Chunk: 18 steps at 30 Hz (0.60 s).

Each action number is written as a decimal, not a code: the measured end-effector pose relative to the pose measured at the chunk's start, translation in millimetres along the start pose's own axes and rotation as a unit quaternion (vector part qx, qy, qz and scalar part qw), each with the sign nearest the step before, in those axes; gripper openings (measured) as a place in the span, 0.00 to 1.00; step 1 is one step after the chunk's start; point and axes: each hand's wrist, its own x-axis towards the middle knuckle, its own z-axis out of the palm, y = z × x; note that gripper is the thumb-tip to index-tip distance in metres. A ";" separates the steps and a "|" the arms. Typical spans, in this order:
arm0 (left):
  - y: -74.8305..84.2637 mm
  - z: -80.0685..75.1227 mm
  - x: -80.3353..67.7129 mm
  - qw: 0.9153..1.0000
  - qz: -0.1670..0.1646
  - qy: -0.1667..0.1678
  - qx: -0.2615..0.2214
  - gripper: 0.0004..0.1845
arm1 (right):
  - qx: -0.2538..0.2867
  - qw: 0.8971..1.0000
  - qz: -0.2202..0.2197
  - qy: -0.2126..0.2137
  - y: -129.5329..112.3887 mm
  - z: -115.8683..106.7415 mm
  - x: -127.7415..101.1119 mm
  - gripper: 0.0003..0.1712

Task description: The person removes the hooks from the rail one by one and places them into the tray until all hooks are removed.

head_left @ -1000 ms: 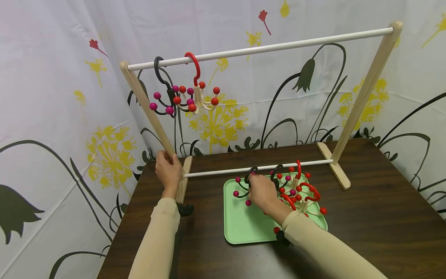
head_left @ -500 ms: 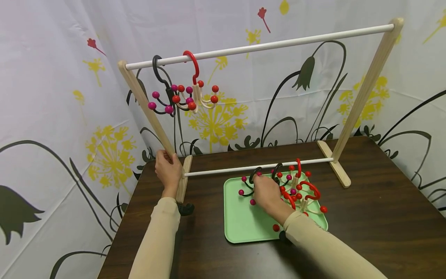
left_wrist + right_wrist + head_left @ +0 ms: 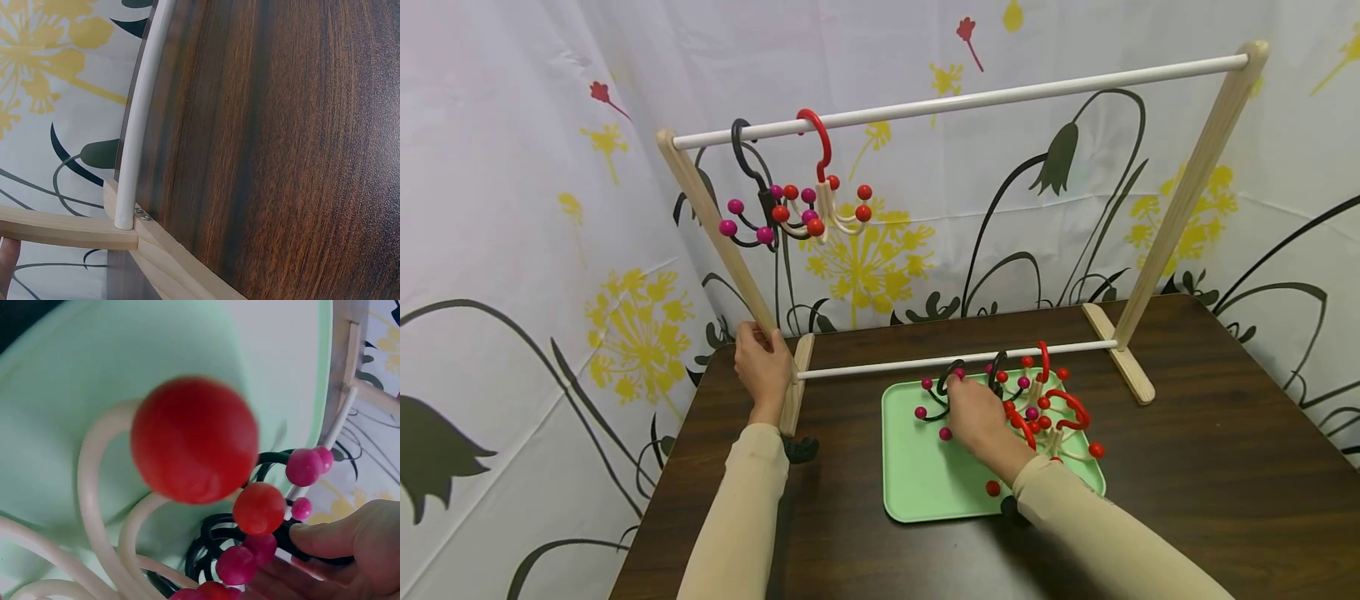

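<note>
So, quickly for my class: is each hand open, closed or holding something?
Left hand: closed, holding a pale wooden rack post.
Right hand: closed, pinching a black, hooked hanger with pink balls.

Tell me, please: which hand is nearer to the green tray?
Right. The right hand is over the green tray, pinching a black hanger; the left hand is off to the tray's left, holding the left wooden upright.

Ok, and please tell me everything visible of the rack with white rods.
The rack has two posts and two feet, seemingly pale wood, joined by a white upper rod and a white lower rod. Two small screw heads show near the left joint. It stands upright on the dark table. The left hand holds the left post low down. A black hanger and a red-hooked hanger hang from the upper rod, near its left end.
</note>
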 end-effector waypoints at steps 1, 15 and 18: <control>0.1 0.1 0.1 1.000 0.000 0.001 0.000 0.11 | -0.004 1.000 0.000 -0.002 -1.2 -1.0 -1.1 0.19; -0.8 -0.8 0.2 1.000 -0.002 0.001 0.002 0.11 | -0.023 1.000 -0.008 -0.018 -19.3 -21.6 -29.1 0.32; -1.0 -0.4 0.0 1.000 -0.005 -0.004 0.004 0.11 | 0.007 0.999 -0.031 -0.043 -21.0 -35.6 -36.7 0.17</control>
